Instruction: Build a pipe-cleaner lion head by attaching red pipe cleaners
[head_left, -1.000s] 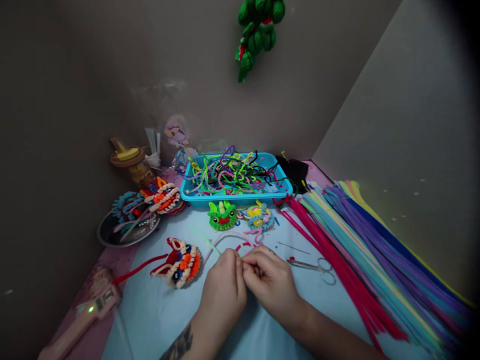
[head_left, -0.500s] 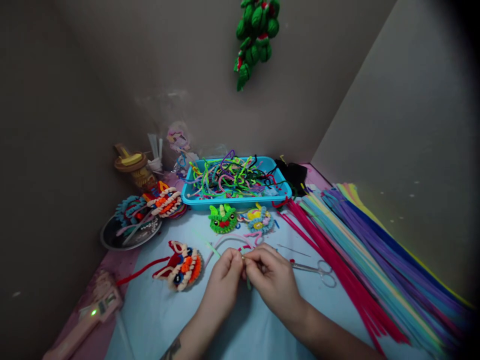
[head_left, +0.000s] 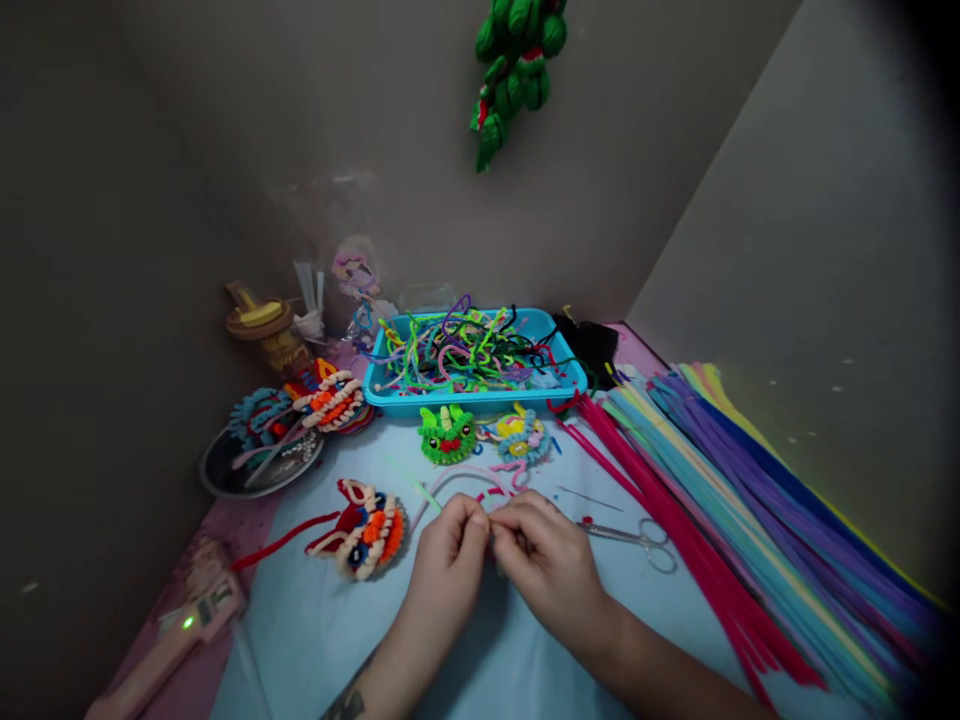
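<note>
My left hand and my right hand meet over the blue mat, thumbs and fingertips pinched together. A light green pipe cleaner sticks out past my left hand; its other part is hidden between the fingers of both hands. Just behind them lie a pale pink pipe cleaner and a red-and-white piece. To the left lies an orange, cream and red lion head. Small scissors and a thin needle-like tool rest to the right.
A blue tray of pipe-cleaner scraps stands behind a green animal head and a blue-yellow one. Long pipe cleaner bundles cover the right. At left are a metal bowl and a pink glue gun.
My hands stay pinched together, with the fingertips shifted slightly. The short green end that showed below them is now mostly hidden. The view has tipped a little.
</note>
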